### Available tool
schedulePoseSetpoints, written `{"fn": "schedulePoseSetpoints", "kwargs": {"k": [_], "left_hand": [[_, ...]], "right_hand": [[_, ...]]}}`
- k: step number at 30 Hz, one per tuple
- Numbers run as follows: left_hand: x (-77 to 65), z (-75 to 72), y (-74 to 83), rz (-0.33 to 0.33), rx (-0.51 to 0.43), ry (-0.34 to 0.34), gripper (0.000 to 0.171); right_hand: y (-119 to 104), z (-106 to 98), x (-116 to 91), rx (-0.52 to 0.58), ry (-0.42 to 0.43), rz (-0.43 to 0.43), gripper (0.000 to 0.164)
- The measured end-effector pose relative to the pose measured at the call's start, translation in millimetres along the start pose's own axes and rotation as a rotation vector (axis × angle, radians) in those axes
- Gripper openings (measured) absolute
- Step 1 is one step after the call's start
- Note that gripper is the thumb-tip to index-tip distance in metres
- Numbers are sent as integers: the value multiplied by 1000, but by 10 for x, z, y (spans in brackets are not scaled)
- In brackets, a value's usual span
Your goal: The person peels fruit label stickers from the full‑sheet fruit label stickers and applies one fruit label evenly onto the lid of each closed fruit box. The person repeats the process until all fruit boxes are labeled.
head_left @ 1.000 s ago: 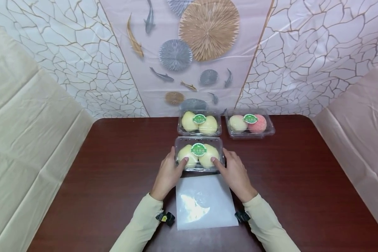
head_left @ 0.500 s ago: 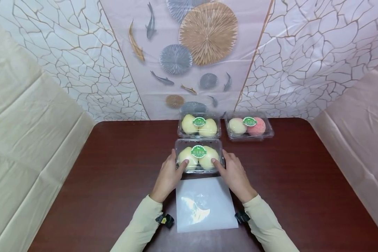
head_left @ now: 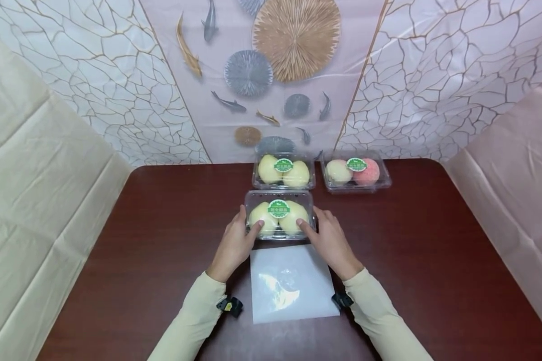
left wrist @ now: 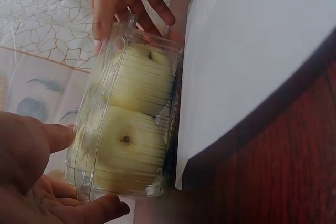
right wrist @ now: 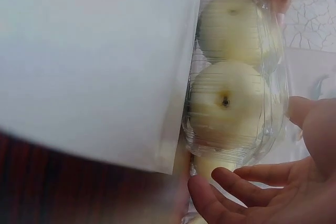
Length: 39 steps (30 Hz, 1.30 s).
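Observation:
A clear plastic clamshell box (head_left: pixel 278 195) holds two pale yellow fruits (head_left: pixel 292 220) and bears a round green-and-white label (head_left: pixel 278 208). My left hand (head_left: pixel 231 248) grips its left end, thumb on top of the lid. At the opposite end my right hand (head_left: pixel 333 244) holds it likewise, thumb over the front of the lid. The left wrist view shows the ribbed side of the box (left wrist: pixel 137 179) between both hands. In the right wrist view, the fingers (right wrist: pixel 247 187) bend around the near end of the box. A glossy white sheet (head_left: pixel 293 286) lies just in front of it.
Right behind the held box stands a similar box of yellow fruits (head_left: pixel 283 173). To its right is another box (head_left: pixel 357 173) with one whitish and one pink fruit. The dark red-brown table (head_left: pixel 162 240) meets a patterned cloth backdrop (head_left: pixel 248 72).
The held box and both hands have shifted slightly left relative to the white sheet and the rear boxes. The grip looks the same, and the head view has tilted a little.

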State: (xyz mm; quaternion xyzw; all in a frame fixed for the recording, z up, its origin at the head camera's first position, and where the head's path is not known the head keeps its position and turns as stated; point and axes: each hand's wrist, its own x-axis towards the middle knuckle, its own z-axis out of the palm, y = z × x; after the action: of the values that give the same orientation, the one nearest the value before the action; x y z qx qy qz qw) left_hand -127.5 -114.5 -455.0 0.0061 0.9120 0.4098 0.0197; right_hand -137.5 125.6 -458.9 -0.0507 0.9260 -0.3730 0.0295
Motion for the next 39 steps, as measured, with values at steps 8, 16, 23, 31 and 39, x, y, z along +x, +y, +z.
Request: {"fn": "schedulePoseSetpoints", "kwargs": {"k": [8, 16, 23, 31, 39], "left_hand": [[-6, -68, -20, -14, 15, -21, 80], [-33, -94, -101, 16, -5, -17, 80], [-71, -132, -149, -7, -5, -6, 80], [-87, -203, -181, -26, -16, -23, 79], [-160, -178, -153, 44, 26, 89, 71]], "right_hand": [[-11, 13, 17, 10, -41, 26, 80], [-48, 40, -20, 17, -37, -2, 76], [-86, 65, -65, 37, -42, -20, 74], [-116, 47, -74, 67, -98, -36, 73], [-112, 61, -75, 102, -127, -55, 68]]}}
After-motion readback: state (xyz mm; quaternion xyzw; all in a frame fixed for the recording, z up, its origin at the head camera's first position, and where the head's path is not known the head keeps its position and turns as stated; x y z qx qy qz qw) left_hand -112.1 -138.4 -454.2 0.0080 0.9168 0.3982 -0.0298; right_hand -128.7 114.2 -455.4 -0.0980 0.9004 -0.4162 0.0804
